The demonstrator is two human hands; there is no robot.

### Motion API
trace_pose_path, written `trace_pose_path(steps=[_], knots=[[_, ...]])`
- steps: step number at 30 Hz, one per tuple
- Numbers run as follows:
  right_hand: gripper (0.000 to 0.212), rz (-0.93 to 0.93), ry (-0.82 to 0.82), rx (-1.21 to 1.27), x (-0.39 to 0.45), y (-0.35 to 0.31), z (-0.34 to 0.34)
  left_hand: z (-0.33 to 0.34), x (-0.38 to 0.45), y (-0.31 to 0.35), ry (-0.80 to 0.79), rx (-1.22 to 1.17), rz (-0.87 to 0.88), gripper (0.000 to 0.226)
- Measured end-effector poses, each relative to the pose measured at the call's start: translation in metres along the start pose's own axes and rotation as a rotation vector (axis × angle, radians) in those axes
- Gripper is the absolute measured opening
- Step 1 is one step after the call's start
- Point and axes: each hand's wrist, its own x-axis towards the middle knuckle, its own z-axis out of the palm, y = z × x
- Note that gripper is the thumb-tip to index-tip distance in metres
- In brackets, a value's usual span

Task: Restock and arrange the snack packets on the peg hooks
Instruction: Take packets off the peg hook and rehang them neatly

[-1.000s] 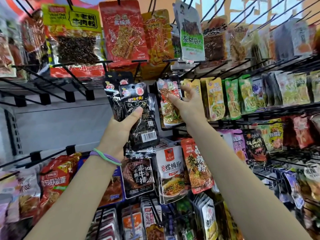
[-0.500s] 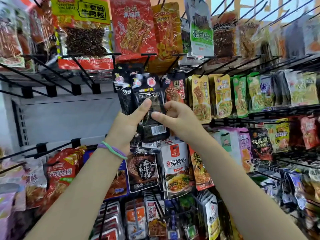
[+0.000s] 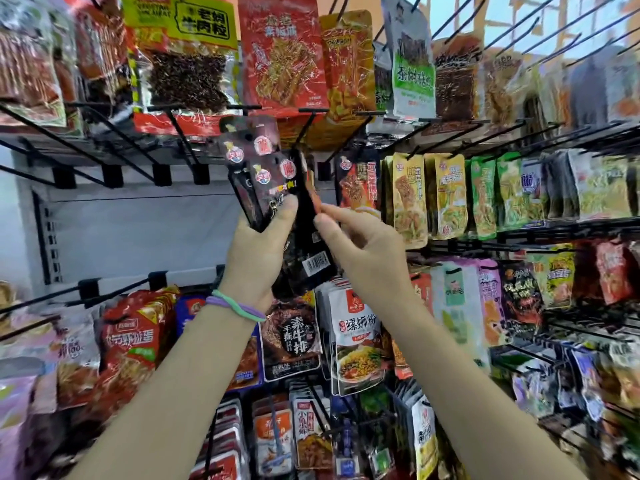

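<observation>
Black snack packets (image 3: 263, 171) with round red and white stickers are fanned out in my left hand (image 3: 256, 251), thumb pressed on their front, just below the upper row of hooks. One black packet (image 3: 313, 261) with a white barcode label hangs lower between both hands. My right hand (image 3: 360, 244) pinches its right edge with thumb and forefinger. A red and black packet (image 3: 356, 185) hangs on the hook right behind my right fingers.
Bare black peg hooks (image 3: 114, 147) stick out at the left in front of a grey back panel (image 3: 138, 230). Yellow and green packets (image 3: 446, 192) fill the row to the right. Large red bags (image 3: 280, 53) hang above, more packets (image 3: 356, 337) below.
My right hand left the orange packet on the hook and came left to the black packets, now pinching one. My left hand lifted the black packets slightly; the view moved closer.
</observation>
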Motion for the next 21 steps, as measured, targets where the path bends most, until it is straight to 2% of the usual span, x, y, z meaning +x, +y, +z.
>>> trace_pose_path(steps=[3, 4, 6, 7, 9, 10, 11, 14, 15, 17, 21], knots=[[0.019, -0.016, 0.027, -0.041, 0.004, 0.000, -0.004, -0.003, -0.001, 0.000, -0.028, -0.029, -0.001, 0.070], [0.017, 0.007, -0.010, -0.026, 0.006, 0.001, -0.006, -0.003, -0.001, 0.000, -0.035, -0.032, -0.012, 0.070], [0.025, 0.096, -0.137, 0.078, 0.008, 0.001, -0.006, -0.002, 0.000, 0.000, -0.042, -0.036, -0.045, 0.071], [0.032, 0.137, -0.167, 0.137, 0.008, 0.001, -0.005, -0.001, 0.000, -0.001, -0.047, -0.040, -0.056, 0.064], [0.044, 0.164, -0.117, 0.186, 0.010, 0.003, -0.007, 0.001, 0.001, -0.004, -0.053, -0.028, -0.073, 0.046], [0.044, 0.168, -0.061, 0.195, 0.012, 0.003, -0.011, 0.001, 0.002, -0.006, -0.041, -0.021, -0.087, 0.047], [0.041, 0.168, 0.000, 0.206, 0.016, 0.003, -0.015, -0.001, 0.004, -0.008, -0.026, -0.020, -0.111, 0.057], [0.030, 0.170, 0.143, 0.237, 0.031, 0.008, -0.027, -0.010, 0.017, -0.018, -0.003, -0.056, -0.231, 0.119], [0.028, 0.173, 0.167, 0.243, 0.036, 0.010, -0.029, -0.013, 0.021, -0.021, -0.016, -0.065, -0.249, 0.130], [0.025, 0.180, 0.191, 0.246, 0.043, 0.012, -0.031, -0.014, 0.024, -0.025, -0.021, -0.053, -0.260, 0.133], [0.023, 0.194, 0.217, 0.225, 0.055, 0.017, -0.029, -0.011, 0.024, -0.024, -0.043, -0.034, -0.230, 0.120]])
